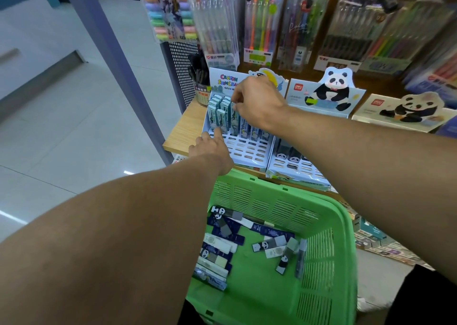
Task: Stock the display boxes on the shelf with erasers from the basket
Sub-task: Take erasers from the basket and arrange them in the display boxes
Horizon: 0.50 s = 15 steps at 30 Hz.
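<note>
A green plastic basket (269,201) sits below the shelf with several loose erasers (222,248) on its floor, some dark blue, some white with panda prints. On the wooden shelf stands a white slotted display box (249,151) with a "Crayon Shinchan" header, its back rows filled with upright blue erasers (217,112). My right hand (259,102) reaches over the box and pinches an upright eraser in the back rows. My left hand (210,146) rests at the box's front left, a finger touching the erasers in the left column. A second panda display box (296,171) stands to the right.
Packs of pens and highlighters (217,23) hang above the shelf. A pen cup (201,87) stands behind the box at the left. More panda boxes (405,112) line the shelf to the right. A blue post (118,60) and a tiled floor lie to the left.
</note>
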Available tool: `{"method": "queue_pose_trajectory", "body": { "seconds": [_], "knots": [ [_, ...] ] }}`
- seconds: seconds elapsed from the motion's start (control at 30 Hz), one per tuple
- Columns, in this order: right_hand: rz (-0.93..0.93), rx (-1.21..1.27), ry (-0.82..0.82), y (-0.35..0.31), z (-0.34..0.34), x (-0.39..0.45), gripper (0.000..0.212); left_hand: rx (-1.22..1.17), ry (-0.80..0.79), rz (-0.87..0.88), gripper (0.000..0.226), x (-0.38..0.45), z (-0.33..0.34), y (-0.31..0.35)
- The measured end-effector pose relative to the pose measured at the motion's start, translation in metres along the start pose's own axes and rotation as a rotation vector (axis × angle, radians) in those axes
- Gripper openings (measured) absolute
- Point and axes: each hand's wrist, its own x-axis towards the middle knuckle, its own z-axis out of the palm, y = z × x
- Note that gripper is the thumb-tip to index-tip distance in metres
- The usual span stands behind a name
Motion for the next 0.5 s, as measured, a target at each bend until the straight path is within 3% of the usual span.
{"method": "queue_pose_trajectory", "body": {
  "seconds": [0.5],
  "knots": [
    [-0.024, -0.009, 0.001, -0.0018, -0.0002, -0.0031, 0.014, -0.003, 0.054, 0.036, 0.087, -0.0034, -0.0006, -0.0022]
  ]
}}
